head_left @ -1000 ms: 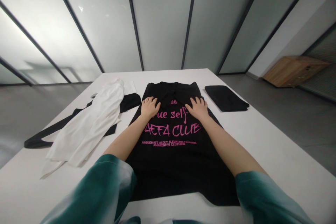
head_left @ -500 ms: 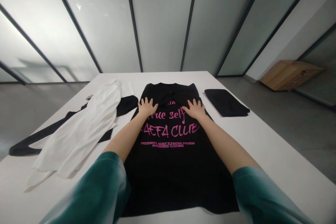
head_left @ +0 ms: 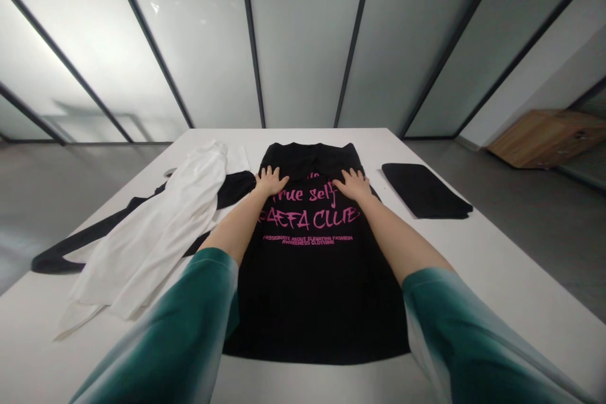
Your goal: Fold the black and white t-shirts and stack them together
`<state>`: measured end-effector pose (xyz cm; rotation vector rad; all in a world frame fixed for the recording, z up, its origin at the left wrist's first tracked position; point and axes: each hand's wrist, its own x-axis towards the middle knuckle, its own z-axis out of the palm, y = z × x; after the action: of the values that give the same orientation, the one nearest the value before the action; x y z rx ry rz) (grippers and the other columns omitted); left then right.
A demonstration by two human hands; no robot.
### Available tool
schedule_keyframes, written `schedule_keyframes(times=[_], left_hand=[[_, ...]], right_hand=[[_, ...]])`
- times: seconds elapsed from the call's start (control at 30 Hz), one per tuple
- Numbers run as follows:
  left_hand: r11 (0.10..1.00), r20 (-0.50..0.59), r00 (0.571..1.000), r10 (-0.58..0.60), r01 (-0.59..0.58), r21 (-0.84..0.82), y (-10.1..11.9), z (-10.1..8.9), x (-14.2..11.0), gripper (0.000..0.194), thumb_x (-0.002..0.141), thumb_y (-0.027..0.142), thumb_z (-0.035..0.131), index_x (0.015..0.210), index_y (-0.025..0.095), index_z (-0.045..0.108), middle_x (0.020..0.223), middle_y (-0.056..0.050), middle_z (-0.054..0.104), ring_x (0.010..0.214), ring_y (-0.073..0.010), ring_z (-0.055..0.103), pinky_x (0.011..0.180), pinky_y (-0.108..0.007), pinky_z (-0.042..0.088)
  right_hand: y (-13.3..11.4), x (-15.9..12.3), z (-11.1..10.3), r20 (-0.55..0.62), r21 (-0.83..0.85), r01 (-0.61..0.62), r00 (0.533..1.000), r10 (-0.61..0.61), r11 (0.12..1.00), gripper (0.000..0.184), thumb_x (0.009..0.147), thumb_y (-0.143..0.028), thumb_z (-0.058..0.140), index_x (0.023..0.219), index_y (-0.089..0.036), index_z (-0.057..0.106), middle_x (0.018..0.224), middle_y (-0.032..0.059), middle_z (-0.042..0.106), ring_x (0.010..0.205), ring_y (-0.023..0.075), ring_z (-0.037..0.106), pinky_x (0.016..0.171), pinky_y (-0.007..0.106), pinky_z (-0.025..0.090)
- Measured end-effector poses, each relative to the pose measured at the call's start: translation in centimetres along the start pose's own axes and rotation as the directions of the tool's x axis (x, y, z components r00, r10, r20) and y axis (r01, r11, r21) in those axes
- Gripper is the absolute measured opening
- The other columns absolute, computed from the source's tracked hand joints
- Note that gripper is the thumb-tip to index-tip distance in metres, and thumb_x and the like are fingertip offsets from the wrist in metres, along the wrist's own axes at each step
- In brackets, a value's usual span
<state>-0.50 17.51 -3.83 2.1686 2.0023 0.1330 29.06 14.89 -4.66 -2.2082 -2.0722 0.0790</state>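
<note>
A black T-shirt with pink lettering lies spread flat in front of me, its hem towards me. Its far part is folded over, so the top line of print is partly covered. My left hand rests on the shirt's left side near that fold, fingers spread. On the opposite side my right hand lies palm down with its fingers apart, touching the fabric beside the lettering. Neither hand grips the cloth.
Left of the shirt, a white garment lies loosely over black clothing. A folded black garment sits to the right on the white table. Beyond stand frosted glass panels and a wooden cabinet.
The shirt's near hem has shifted away from me and lies straighter, showing more table in front. Both hands remain spread on the cloth. The view has turned slightly left.
</note>
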Motion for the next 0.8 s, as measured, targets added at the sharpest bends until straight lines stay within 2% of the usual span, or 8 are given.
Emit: schedule_keyframes(times=[0.13, 0.2, 0.33, 0.43, 0.53, 0.67, 0.73, 0.8], left_hand=[[0.987, -0.019, 0.990, 0.139, -0.137, 0.083, -1.3, -0.8, -3.1, 0.080, 0.092, 0.063, 0.033, 0.157, 0.017, 0.023, 0.164, -0.016, 0.017, 0.150, -0.0353, 0.014, 0.119, -0.051, 0.016], [0.971, 0.027, 0.980, 0.199, -0.201, 0.129, -2.4, -1.0, -5.5, 0.081, 0.092, 0.064, 0.035, 0.157, 0.018, 0.023, 0.164, -0.015, 0.016, 0.150, -0.0345, 0.014, 0.119, -0.050, 0.017], [0.962, 0.114, 0.969, 0.221, -0.236, 0.140, -5.1, -1.0, -10.1, 0.079, 0.092, 0.067, 0.034, 0.156, 0.021, 0.027, 0.163, -0.014, 0.018, 0.150, -0.0323, 0.015, 0.118, -0.047, 0.022], [0.955, 0.080, 0.964, 0.254, -0.263, 0.140, -7.0, -1.1, -12.8, 0.073, 0.092, 0.063, 0.035, 0.151, 0.020, 0.038, 0.161, -0.011, 0.026, 0.150, -0.0283, 0.020, 0.118, -0.039, 0.023], [0.958, 0.006, 0.969, 0.248, -0.246, 0.145, -7.8, -1.3, -14.8, 0.071, 0.092, 0.061, 0.038, 0.149, 0.020, 0.041, 0.158, -0.011, 0.035, 0.144, -0.0280, 0.034, 0.115, -0.036, 0.028], [0.989, -0.151, 0.987, 0.058, -0.036, 0.147, -7.1, -1.6, -16.7, 0.086, 0.085, 0.068, 0.044, 0.149, 0.011, 0.037, 0.141, -0.019, 0.053, 0.129, -0.0339, 0.051, 0.106, -0.040, 0.039], [0.991, -0.152, 0.988, -0.023, 0.043, 0.128, -6.8, -1.9, -17.4, 0.083, 0.083, 0.072, 0.044, 0.139, 0.011, 0.050, 0.131, -0.020, 0.060, 0.122, -0.0351, 0.055, 0.100, -0.041, 0.044], [0.990, -0.069, 0.996, -0.063, 0.071, 0.125, -7.0, -2.5, -17.8, 0.075, 0.081, 0.075, 0.043, 0.118, 0.014, 0.066, 0.121, -0.019, 0.065, 0.115, -0.0362, 0.060, 0.093, -0.041, 0.049]], right_hand=[[0.9, -2.2, -0.9, 0.022, -0.033, 0.104, 0.994, -0.103, 0.994, 0.070, 0.096, -0.057, 0.034, 0.152, -0.015, 0.037, 0.159, 0.0166, 0.031, 0.145, 0.0343, 0.027, 0.116, 0.051, 0.023], [1.8, -4.1, -1.2, 0.044, -0.077, 0.179, 0.983, -0.176, 0.981, 0.070, 0.095, -0.057, 0.037, 0.152, -0.016, 0.037, 0.159, 0.0157, 0.030, 0.146, 0.0343, 0.025, 0.117, 0.050, 0.022], [4.7, -8.9, -1.2, 0.044, -0.126, 0.260, 0.966, -0.256, 0.957, 0.067, 0.095, -0.057, 0.038, 0.149, -0.019, 0.042, 0.160, 0.0146, 0.030, 0.146, 0.0340, 0.026, 0.116, 0.052, 0.023], [7.2, -12.4, -0.8, 0.019, -0.118, 0.263, 0.965, -0.263, 0.957, 0.062, 0.095, -0.055, 0.040, 0.145, -0.021, 0.047, 0.157, 0.0137, 0.035, 0.144, 0.0330, 0.031, 0.114, 0.051, 0.029], [9.1, -15.1, -0.8, -0.031, -0.106, 0.211, 0.976, -0.215, 0.972, 0.062, 0.093, -0.053, 0.043, 0.144, -0.017, 0.048, 0.153, 0.0165, 0.040, 0.138, 0.0334, 0.040, 0.109, 0.047, 0.037], [10.2, -17.4, -1.8, -0.139, -0.070, 0.018, 0.990, -0.028, 0.997, 0.063, 0.092, -0.053, 0.044, 0.135, -0.008, 0.052, 0.133, 0.0226, 0.058, 0.123, 0.0351, 0.054, 0.099, 0.044, 0.044], [10.3, -18.2, -2.9, -0.092, -0.013, -0.082, 0.992, 0.081, 0.997, 0.059, 0.092, -0.058, 0.040, 0.120, -0.011, 0.062, 0.116, 0.0199, 0.067, 0.108, 0.0336, 0.062, 0.088, 0.041, 0.048], [10.4, -18.7, -4.1, 0.049, 0.022, -0.130, 0.990, 0.129, 0.991, 0.059, 0.090, -0.067, 0.035, 0.094, -0.018, 0.068, 0.095, 0.0151, 0.071, 0.090, 0.0308, 0.067, 0.076, 0.038, 0.049]])
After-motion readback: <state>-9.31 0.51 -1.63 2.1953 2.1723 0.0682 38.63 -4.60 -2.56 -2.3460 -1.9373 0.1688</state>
